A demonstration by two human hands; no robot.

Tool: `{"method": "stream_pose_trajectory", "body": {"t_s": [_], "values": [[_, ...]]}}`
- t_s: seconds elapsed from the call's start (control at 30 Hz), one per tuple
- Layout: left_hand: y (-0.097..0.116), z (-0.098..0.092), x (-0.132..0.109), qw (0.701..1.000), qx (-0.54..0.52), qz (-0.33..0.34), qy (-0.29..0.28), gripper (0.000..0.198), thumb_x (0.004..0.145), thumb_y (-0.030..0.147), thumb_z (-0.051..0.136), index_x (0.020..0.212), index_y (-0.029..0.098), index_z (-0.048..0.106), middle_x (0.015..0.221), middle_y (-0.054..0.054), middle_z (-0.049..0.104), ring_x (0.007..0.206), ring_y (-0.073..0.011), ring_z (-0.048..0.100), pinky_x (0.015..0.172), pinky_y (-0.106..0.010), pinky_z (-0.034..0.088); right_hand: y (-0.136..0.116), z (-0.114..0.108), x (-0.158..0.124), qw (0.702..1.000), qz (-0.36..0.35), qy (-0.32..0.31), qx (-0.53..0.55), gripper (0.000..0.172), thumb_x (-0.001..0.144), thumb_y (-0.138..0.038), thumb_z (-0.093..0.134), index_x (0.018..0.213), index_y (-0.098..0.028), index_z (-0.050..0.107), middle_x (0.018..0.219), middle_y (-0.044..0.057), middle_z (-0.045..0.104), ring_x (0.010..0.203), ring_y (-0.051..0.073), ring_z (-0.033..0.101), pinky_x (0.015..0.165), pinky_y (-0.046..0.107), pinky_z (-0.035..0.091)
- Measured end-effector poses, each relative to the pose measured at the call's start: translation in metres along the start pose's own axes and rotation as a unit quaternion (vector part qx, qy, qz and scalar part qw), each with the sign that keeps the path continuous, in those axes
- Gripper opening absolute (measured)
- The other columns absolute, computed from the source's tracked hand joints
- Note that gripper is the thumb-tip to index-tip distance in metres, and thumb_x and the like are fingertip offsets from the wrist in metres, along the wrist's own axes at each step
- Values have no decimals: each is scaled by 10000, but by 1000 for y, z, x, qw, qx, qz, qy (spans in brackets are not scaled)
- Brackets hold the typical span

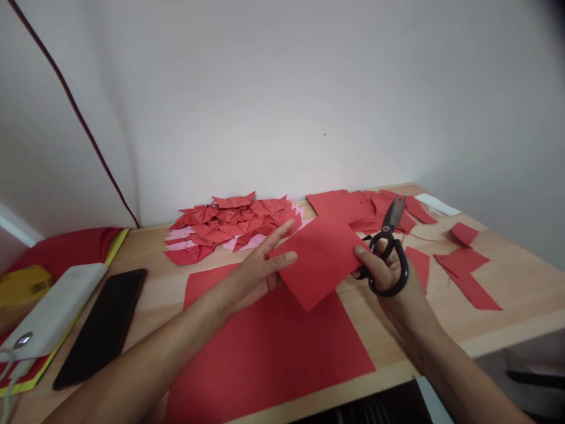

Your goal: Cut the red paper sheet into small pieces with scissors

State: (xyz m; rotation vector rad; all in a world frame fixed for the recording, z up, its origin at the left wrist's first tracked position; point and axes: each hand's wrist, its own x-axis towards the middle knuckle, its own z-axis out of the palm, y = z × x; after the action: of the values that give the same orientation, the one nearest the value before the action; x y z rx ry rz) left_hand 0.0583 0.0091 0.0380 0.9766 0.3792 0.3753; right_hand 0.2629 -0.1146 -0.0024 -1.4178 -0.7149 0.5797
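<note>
Clock positions taken from the small red sheet (320, 259), which is up in both hands above the wooden table (525, 288), roughly diamond-wise, one corner pointing to 6 o'clock. Large red sheet (273, 353) lies flat on the table toward 7 o'clock, nearest the person, probably placed there for easy reach. Folded red pieces (207, 232) are heaped at 10 o'clock, near the wall, with pink paper (256, 240) showing among them; flat red sheets (333, 206) lie overlapped at 12 to 1 o'clock; odd-shaped red scraps (468, 259) lie loose at 3 o'clock. The layout reads as sorting by kind, though that is inference. Black phone (101, 327) rests between 8 and 9 o'clock, apart from the paper. Right hand (385, 274), at 3 o'clock: closed, thumb on top of the small sheet's right corner, the fingers below largely hidden. Same hand carries the black scissors (387, 228), handles about the fingers, blades directed to 1 o'clock; presumably parked this way so the thumb can pinch paper. Left hand (253, 274), at 9 o'clock: loosely open, index finger extended, thumb tip over the sheet's left edge. Whether that thumb presses or merely steadies, cannot tell.
</note>
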Motion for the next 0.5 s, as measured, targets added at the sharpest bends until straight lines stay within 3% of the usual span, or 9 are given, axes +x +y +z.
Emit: {"method": "stream_pose_trajectory", "body": {"t_s": [0.07, 0.13, 0.23, 0.33, 0.5], "values": [[9, -3, -2, 996, 86, 14, 4, 609, 842, 279, 698, 1394, 399, 470, 1418, -52, 531, 1215, -230, 555, 959, -345, 460, -1, 3, -2, 1000, 4, -13, -14, 287, 808, -386, 686, 683, -217, 491, 521, -48, 554, 461, 123, 550, 466, 243, 406], [18, -6, -4, 978, 210, 19, 7, 492, 803, 298, 735, 1280, 321, 614, 1413, -62, 538, 1288, -267, 492, 1002, -351, 429, -2, 6, -5, 999, 13, -22, -27, 313, 800, -403, 690, 672, -217, 473, 507, -48, 551, 460, 125, 552, 461, 240, 405], [24, -10, -5, 948, 317, -6, -33, 374, 802, 322, 727, 1168, 250, 697, 1284, -77, 636, 1197, -264, 566, 965, -343, 457, -2, 10, -11, 997, 29, -42, -61, 343, 787, -438, 699, 680, -218, 459, 526, -51, 547, 473, 129, 554, 474, 245, 416], [21, -12, -4, 939, 335, -24, -76, 335, 840, 318, 682, 1162, 230, 700, 1191, -78, 691, 1061, -231, 646, 898, -326, 497, -2, 14, -18, 990, 21, -90, -110, 307, 819, -463, 656, 734, -208, 507, 558, -41, 556, 514, 137, 555, 510, 256, 422], [13, -14, -1, 945, 316, -28, -75, 321, 867, 291, 639, 1171, 210, 703, 1162, -87, 710, 1016, -220, 672, 855, -304, 515, -9, 13, -18, 969, 19, -171, -179, 341, 836, -526, 605, 789, -193, 548, 570, -15, 571, 538, 154, 551, 523, 271, 419]]}}
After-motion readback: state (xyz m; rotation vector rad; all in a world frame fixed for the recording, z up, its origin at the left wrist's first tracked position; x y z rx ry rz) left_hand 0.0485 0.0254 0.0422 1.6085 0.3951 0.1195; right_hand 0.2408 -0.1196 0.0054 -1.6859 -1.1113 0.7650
